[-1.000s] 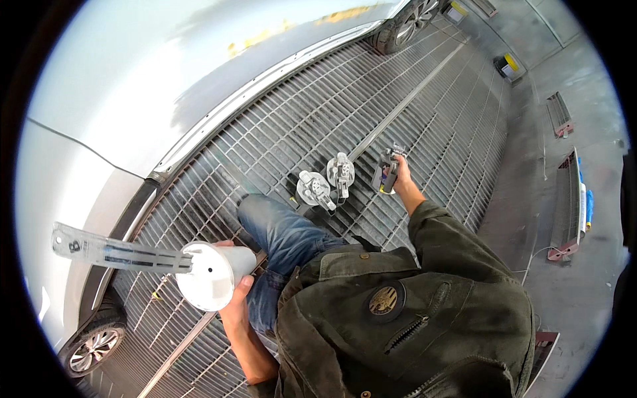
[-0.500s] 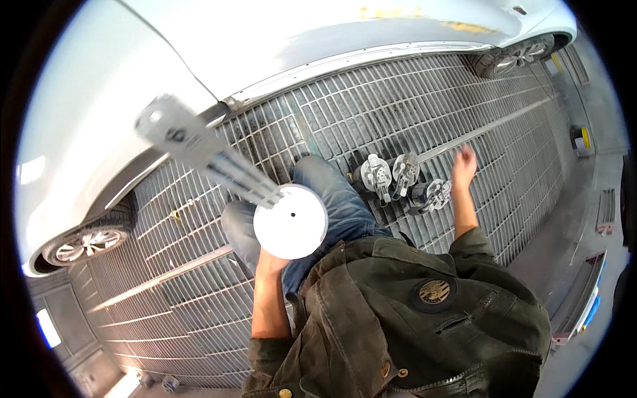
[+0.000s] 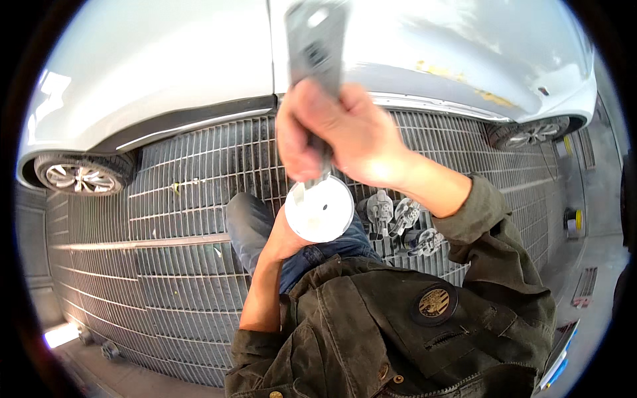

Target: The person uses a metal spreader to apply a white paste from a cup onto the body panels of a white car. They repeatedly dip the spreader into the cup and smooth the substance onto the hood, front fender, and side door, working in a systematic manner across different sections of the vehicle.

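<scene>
Grey metal strip [image 3: 317, 40] pointing up towards the car [image 3: 166, 73], right hand [image 3: 338, 136] clenched around it, left hand [image 3: 285, 232] gripping white disc [image 3: 320, 210].

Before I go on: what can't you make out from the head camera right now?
- Left hand: fingers hidden behind the white round cup it holds.
- Grey flat strip: blurred, top cut off by the picture's edge; lower part covered by the right hand.
- Small round grey parts on the floor grating: too small to identify, partly behind the right sleeve.
</scene>
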Demonstrator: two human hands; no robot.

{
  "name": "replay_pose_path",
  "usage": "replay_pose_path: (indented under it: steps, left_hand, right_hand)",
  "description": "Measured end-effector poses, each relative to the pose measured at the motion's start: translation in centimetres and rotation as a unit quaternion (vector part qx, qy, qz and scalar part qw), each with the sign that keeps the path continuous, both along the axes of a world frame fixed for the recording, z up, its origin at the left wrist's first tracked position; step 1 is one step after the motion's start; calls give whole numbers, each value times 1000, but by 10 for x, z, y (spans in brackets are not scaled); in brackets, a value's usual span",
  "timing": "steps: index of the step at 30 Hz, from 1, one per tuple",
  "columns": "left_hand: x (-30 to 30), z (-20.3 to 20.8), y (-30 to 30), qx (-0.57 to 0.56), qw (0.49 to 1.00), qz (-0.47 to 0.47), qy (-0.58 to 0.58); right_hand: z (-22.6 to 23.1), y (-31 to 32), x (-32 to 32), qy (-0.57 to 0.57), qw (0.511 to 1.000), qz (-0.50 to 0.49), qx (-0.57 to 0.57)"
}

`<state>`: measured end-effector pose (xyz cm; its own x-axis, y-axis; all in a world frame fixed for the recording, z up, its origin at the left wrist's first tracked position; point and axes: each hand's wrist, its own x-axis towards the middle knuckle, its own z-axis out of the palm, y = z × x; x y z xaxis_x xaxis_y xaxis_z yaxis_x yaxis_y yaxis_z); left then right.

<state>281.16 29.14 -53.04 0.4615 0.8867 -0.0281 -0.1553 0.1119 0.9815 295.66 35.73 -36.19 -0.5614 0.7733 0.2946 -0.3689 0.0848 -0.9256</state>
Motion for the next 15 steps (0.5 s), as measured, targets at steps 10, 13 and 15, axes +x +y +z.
replay_pose_path:
  steps: [10,13,15]
  left_hand:
    - [-12,-9,-11,44,995,81,48]
    - [-13,-16,-12,35,995,86,44]
    - [-14,-20,-12,14,996,81,33]
  right_hand:
    - [79,-34,-3,-100,961,-116,231]
    - [93,-41,3,-104,952,-126,259]
    - [101,-44,6,-103,948,-130,271]
